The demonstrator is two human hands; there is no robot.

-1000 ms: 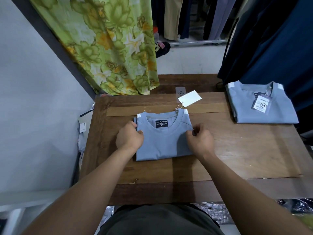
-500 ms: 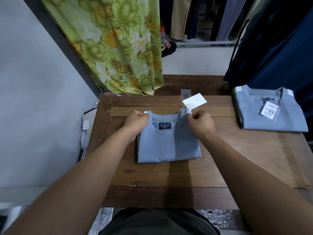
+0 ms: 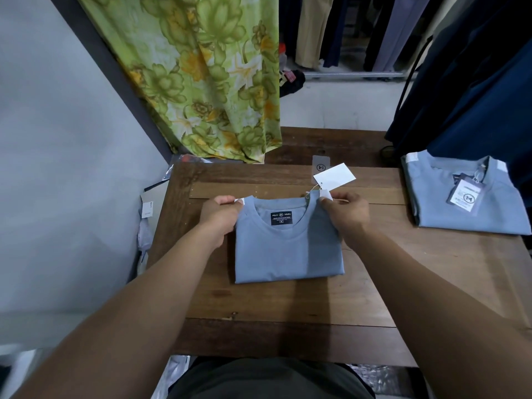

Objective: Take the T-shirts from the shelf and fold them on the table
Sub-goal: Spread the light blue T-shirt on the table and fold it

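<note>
- A blue T-shirt [image 3: 288, 246] lies folded into a neat rectangle near the middle of the wooden table [image 3: 374, 283], collar pointing away from the person and the dark neck label showing.
- The left hand [image 3: 220, 214] pinches the shirt's far left shoulder corner, fingers curled onto the white trim there; the right hand [image 3: 347, 211] pinches the far right shoulder corner in the same way. Both are clamped on cloth, not just resting.
- A white hang tag [image 3: 334, 177] on a string sticks out past the collar, just beyond the right hand, with a grey tag [image 3: 321, 167] lying behind it on the table.
- A second folded T-shirt [image 3: 466, 200] sits well apart at the table's right edge, its own tag on top (so one shirt looks finished already).
- My reading: this is the squaring-up or lift of the folded shirt, late in its fold.
- Risk: lifting by the two far corners alone could let the lower layers sag open and undo the fold, since nothing supports the near edge.
- Risk: an uneven pull between the hands would skew the rectangle or crease the collar.
- Risk: the loose tag string may snag under a finger or get trapped beneath the shirt when it is set down.
</note>
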